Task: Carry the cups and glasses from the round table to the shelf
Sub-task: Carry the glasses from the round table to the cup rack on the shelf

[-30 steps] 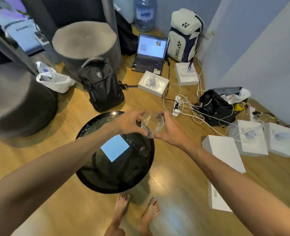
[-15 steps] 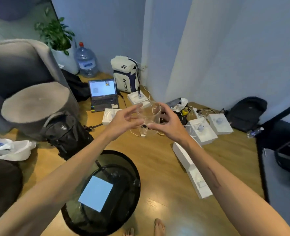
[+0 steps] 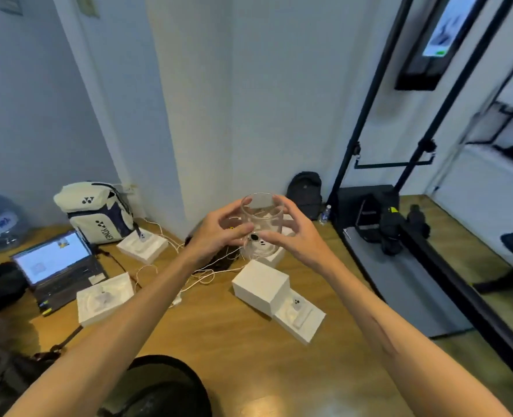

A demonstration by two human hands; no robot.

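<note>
Because clear glass is slick and fragile, the head view shows the glass cradled upright between both hands out in front of the body, above the wooden floor and well clear of the round table at the bottom edge. The left hand and right hand curl their fingers loosely round opposite sides, rim up, probably for steadiness while carrying. No shelf is clearly identifiable.

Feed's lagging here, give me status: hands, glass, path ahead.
Left hand and right hand both grip the clear glass, upright, off the round table. White boxes and cables on floor ahead.
</note>
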